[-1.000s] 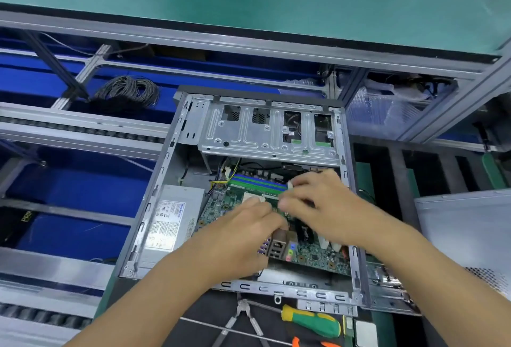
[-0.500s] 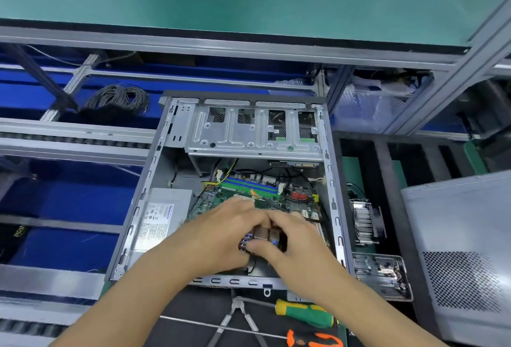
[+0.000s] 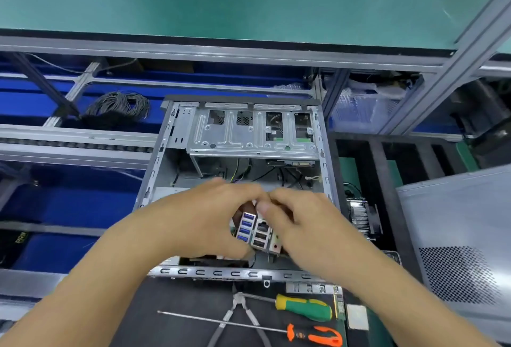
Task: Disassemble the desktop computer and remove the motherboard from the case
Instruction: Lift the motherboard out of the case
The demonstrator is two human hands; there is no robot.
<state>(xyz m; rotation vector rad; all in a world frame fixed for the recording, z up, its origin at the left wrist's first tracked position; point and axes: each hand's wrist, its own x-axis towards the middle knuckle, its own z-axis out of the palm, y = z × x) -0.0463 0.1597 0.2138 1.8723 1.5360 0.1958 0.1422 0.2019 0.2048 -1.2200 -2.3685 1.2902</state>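
The open grey computer case [image 3: 154,170] lies flat in front of me, its drive cage [image 3: 249,136] at the far end. The green motherboard [image 3: 258,232] is raised out of the case, its rear port block with blue USB sockets facing me. My left hand [image 3: 193,222] grips the board's left side beside the ports. My right hand [image 3: 309,225] holds the right side, thumb on top of the port block. Both hands hide most of the board. Loose cables [image 3: 287,175] lie on the case floor beyond.
A green-handled screwdriver [image 3: 304,306], pliers [image 3: 237,316] and an orange-handled screwdriver [image 3: 315,335] lie on the black mat near me. The perforated side panel [image 3: 456,250] rests at right beside a heatsink [image 3: 360,219]. A cable coil [image 3: 119,106] sits at back left.
Both hands closed round the rear port block and lifted the motherboard up and toward me. The board's green surface no longer lies on the case floor, which now shows bare with loose cables.
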